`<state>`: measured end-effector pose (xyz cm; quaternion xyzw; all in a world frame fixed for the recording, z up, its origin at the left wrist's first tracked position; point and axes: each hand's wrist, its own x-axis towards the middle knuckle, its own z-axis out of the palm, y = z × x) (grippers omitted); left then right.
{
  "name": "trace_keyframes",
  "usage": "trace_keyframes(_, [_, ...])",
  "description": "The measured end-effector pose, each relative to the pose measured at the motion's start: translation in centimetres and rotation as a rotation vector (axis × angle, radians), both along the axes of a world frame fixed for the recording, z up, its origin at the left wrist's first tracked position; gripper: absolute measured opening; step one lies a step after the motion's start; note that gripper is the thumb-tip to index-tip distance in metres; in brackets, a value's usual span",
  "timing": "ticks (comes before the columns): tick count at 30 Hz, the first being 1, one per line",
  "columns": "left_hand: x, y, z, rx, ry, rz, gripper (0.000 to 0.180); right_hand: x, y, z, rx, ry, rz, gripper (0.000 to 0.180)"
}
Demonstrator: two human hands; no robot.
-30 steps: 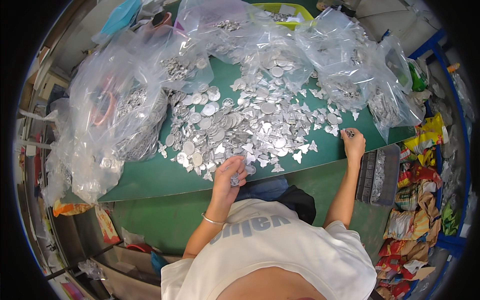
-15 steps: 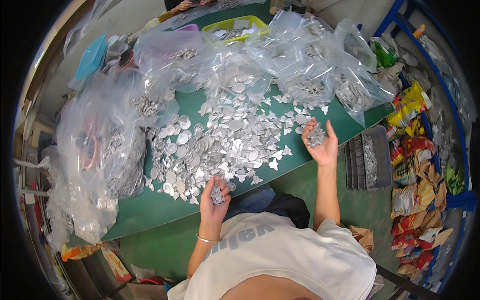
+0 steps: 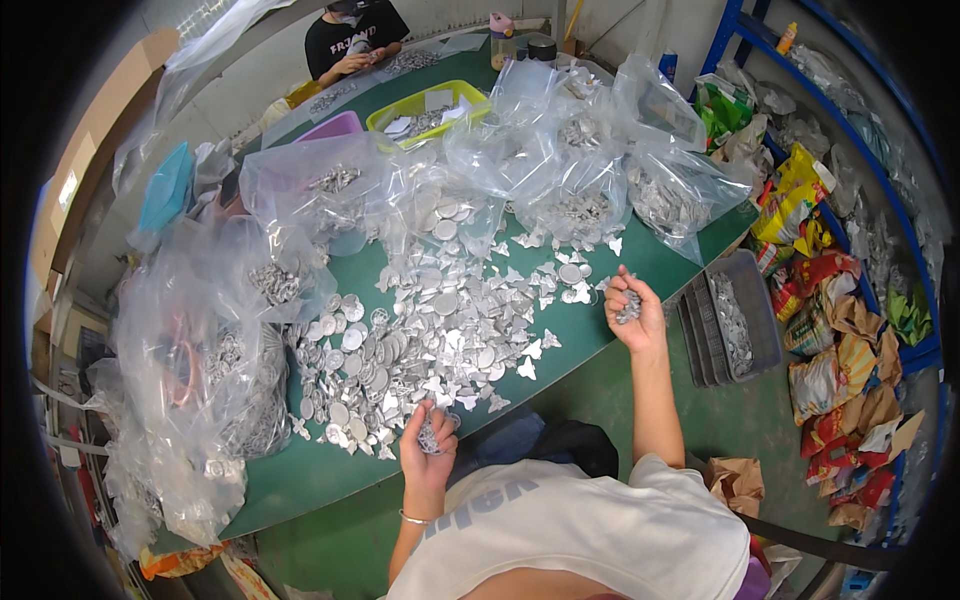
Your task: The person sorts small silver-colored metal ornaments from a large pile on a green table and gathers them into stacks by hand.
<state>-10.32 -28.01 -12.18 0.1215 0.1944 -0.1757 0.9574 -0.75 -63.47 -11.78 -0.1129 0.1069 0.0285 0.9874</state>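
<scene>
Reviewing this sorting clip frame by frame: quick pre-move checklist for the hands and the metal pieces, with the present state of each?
1. Left hand has pieces in grip: ok, small metal pieces held at the table edge.
2. Right hand has pieces in grip: ok, cupped around a clump.
3. Pile of metal pieces within reach: ok, spread between both hands.
4. Grey tray right of the table reachable: ok, beside the right hand.
5. Piece count per hand: cannot tell.

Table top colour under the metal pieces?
Green flat table top, clearest in the head view along the bare near edge.
</scene>
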Motion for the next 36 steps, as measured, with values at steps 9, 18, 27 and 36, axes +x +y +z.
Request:
trace_keyframes(9, [0.1, -0.4, -0.5, 0.033, 0.018, -0.022, 0.015, 9.1, -1.2, 3.8, -0.861, 0.02, -0.338, 0.037])
trace_keyframes(18, [0.0, -0.1, -0.5, 0.031, 0.031, -0.023, 0.015, 13.8, 5.5, 2.3, -1.177, 0.046, 0.038, 0.033])
trace_keyframes(27, [-0.3, -0.4, -0.4, 0.082, 0.003, -0.048, 0.016, 22.6, 0.3, -0.3, -1.938, 0.124, -0.647, 0.048])
trace_keyframes(36, [-0.5, -0.3, -0.5, 0.109, 0.046, -0.063, 0.012, 17.3, -3.0, -0.4, -2.207, -0.597, -0.225, 0.038])
